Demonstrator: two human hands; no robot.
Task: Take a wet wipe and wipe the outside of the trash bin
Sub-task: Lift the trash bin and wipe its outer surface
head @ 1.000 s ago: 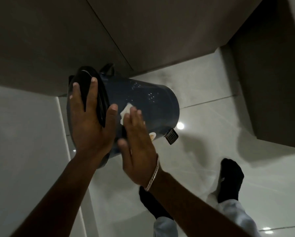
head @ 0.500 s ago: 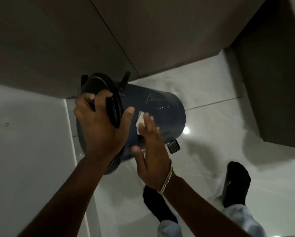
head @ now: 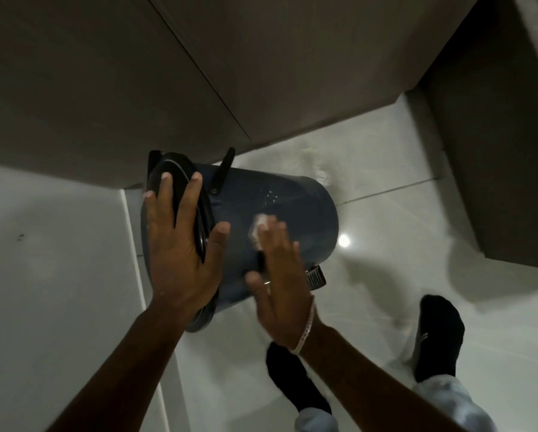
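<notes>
A dark blue trash bin (head: 295,204) with a black lid (head: 180,179) is tilted on its side above the floor. My left hand (head: 183,254) lies flat over the lid end, fingers spread across it, steadying the bin. My right hand (head: 277,275) presses a white wet wipe (head: 259,227) flat against the bin's side wall; only the wipe's edge shows past my fingertips. A black handle (head: 222,174) sticks up near the lid and the foot pedal (head: 316,277) juts out beside my right hand.
Glossy white floor tiles (head: 401,213) lie under the bin. Grey cabinet fronts (head: 261,73) rise behind it and another dark cabinet (head: 495,166) stands at the right. A white surface (head: 49,275) fills the left. My feet in black socks (head: 439,335) stand below right.
My left hand went from curled fingers on the lid to flat and spread. My right hand slid the wipe further along the bin's side, and the bin turned a little.
</notes>
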